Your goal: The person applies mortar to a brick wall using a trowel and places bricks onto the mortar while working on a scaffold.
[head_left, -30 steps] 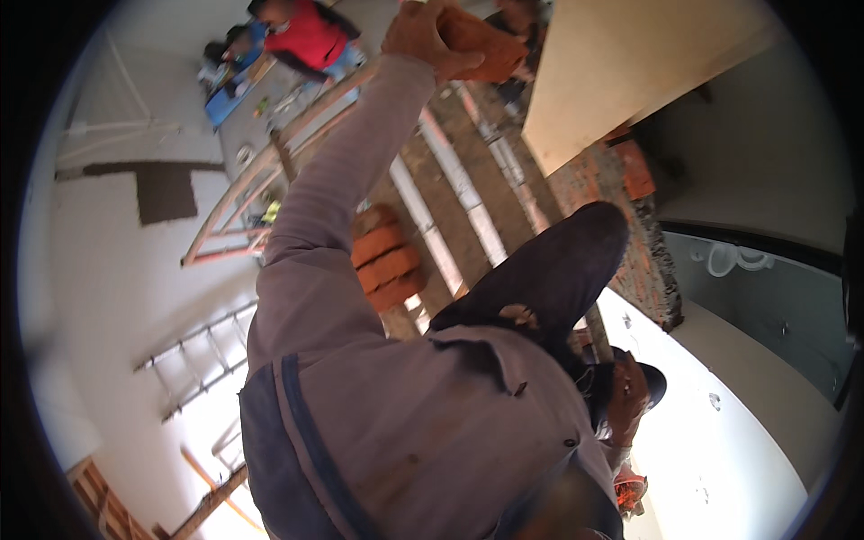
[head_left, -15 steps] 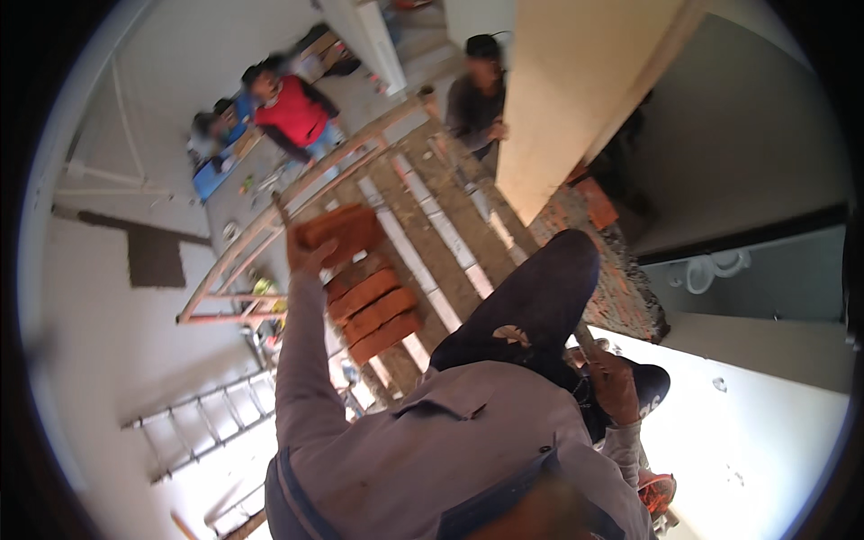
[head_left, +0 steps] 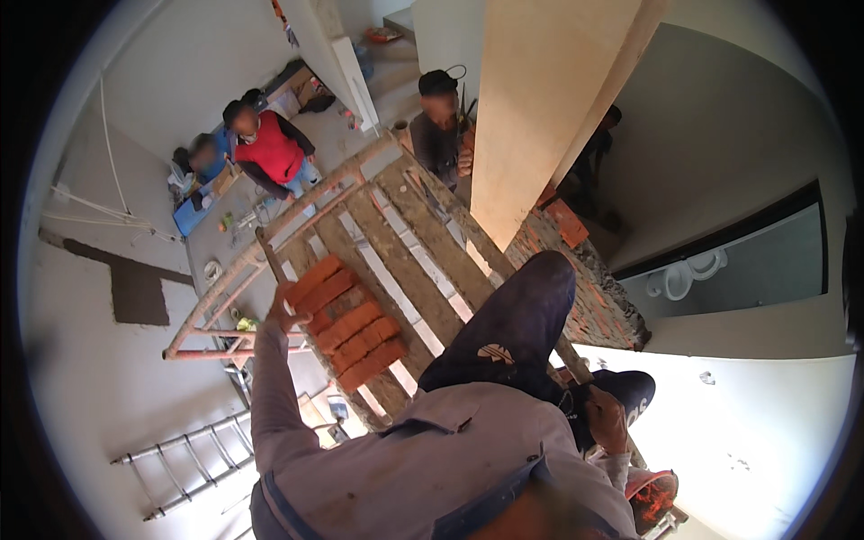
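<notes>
I am up on a plank scaffold (head_left: 405, 261), looking down. Several red bricks (head_left: 351, 328) lie in a row on its planks. My left hand (head_left: 284, 311) is stretched out to the left end of that row, fingers spread, touching the nearest brick and gripping nothing. My right hand (head_left: 606, 419) rests low at my right side against my dark shoe (head_left: 634, 396), beside my bent knee in dark trousers (head_left: 522, 324). Its fingers are curled, and I cannot see whether they hold anything.
Below, a person in a red vest (head_left: 267, 144) and another in blue (head_left: 202, 157) stand on the floor. A third person (head_left: 441, 121) stands at the scaffold's far end. A brick wall top (head_left: 589, 301), a tall board (head_left: 549, 108) and a ladder (head_left: 180, 459) surround me.
My left arm came down from overhead with a brick. The brick now lies with the row on the planks, and my hand has opened beside it.
</notes>
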`<state>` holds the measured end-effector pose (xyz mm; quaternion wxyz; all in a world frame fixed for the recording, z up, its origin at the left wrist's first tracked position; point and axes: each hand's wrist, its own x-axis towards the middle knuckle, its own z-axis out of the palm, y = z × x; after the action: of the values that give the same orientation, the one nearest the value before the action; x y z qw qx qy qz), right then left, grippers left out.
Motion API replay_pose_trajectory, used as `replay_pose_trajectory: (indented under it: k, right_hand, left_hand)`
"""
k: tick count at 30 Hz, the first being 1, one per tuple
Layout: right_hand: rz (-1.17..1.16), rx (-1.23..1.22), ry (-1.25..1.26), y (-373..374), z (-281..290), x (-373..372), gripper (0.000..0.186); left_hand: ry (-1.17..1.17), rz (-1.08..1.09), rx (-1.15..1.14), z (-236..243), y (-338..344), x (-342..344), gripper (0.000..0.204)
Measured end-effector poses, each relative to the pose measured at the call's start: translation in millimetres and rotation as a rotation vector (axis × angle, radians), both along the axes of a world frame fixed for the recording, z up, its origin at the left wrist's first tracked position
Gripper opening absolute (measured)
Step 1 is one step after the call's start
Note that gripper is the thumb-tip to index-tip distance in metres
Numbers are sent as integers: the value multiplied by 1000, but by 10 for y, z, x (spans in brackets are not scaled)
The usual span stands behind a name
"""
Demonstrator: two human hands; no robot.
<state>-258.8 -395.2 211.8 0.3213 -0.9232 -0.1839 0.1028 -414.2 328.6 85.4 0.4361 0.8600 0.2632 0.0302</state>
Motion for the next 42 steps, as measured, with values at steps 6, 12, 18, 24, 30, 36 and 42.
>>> replay_pose_trajectory:
  k: [6, 12, 18, 24, 30, 36, 42]
  right_hand:
    - [-15, -49, 55, 194, 64, 58, 35]
    - [49, -4, 48, 345, 3, 112, 37]
    - [60, -9, 134, 424, -108, 138, 35]
    - [124, 11, 147, 446, -279, 151, 34]
    - [108, 0, 179, 514, -254, 192, 31]
    - [120, 28, -93, 588, -87, 271, 28]
    - [189, 342, 189, 973, 286, 628, 33]
  left_hand:
    - [121, 394, -25, 35, -117, 396, 42]
    - [336, 187, 25, 383, -195, 809, 63]
    - [460, 154, -13, 527, -335, 1037, 73]
    - [635, 154, -69, 564, -70, 945, 68]
    - [649, 240, -488, 108, 516, 954, 61]
    - [296, -134, -224, 7, 549, 999, 55]
    - [89, -66, 118, 669, 351, 1233, 73]
